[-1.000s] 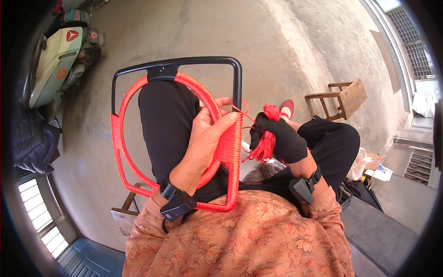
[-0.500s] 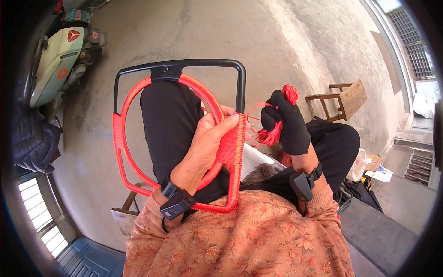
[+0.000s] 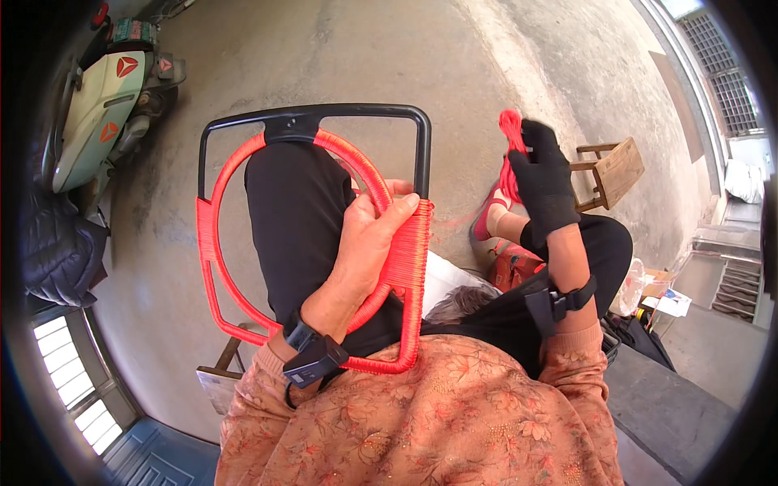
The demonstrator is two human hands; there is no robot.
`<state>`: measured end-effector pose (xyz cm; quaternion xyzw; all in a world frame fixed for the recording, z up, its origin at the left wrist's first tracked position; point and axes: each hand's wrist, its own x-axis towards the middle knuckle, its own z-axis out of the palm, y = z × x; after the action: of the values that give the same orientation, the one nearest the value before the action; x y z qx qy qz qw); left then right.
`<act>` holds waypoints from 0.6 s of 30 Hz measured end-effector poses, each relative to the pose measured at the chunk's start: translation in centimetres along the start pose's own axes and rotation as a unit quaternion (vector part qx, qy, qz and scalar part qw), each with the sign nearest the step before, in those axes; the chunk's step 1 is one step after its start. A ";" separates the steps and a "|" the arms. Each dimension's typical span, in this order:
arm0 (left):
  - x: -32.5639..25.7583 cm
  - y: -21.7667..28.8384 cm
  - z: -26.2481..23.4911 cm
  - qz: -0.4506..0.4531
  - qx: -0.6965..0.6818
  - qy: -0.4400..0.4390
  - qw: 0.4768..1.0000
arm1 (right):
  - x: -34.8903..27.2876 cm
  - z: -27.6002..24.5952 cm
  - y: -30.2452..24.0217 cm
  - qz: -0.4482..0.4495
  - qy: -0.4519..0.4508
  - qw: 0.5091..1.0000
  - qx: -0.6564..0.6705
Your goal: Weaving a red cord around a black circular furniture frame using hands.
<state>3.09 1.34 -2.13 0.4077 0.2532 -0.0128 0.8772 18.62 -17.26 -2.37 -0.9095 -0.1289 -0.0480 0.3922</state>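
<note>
Two hands [image 3: 369, 243] [image 3: 548, 178], one wrapped frame [image 3: 412, 257], one cord bundle [image 3: 510, 134]

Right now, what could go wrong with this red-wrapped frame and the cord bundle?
The red-wrapped frame is gripped by the left hand alone; if that grip eases, the frame might shift against the left leg.
The red cord bundle, many strands bunched at the gloved right hand, could tangle.

frame [image 3: 410, 255]: black, red-orange | cord bundle [image 3: 510, 138]: red | glove [image 3: 549, 185]: black | sweater [image 3: 442, 413]: orange-brown, floral | trousers [image 3: 292, 219]: black | stool [image 3: 618, 173]: brown
</note>
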 end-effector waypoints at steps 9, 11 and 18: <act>0.0 -0.2 0.5 0.146 0.022 0.035 0.988 | -1.8 3.0 -8.9 -0.456 -0.091 0.876 -0.132; 0.1 -0.1 0.4 0.112 -0.003 0.030 0.993 | -2.1 3.0 -9.4 -0.464 -0.094 0.871 -0.132; -0.4 1.0 -0.3 -0.031 0.009 -0.044 0.998 | -3.7 1.8 -5.6 -0.018 -0.141 0.963 0.230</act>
<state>2.84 2.12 -1.39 0.4068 0.2268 -0.0607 0.8828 13.49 -12.97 -0.39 -0.7898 -0.2067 0.1050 0.5679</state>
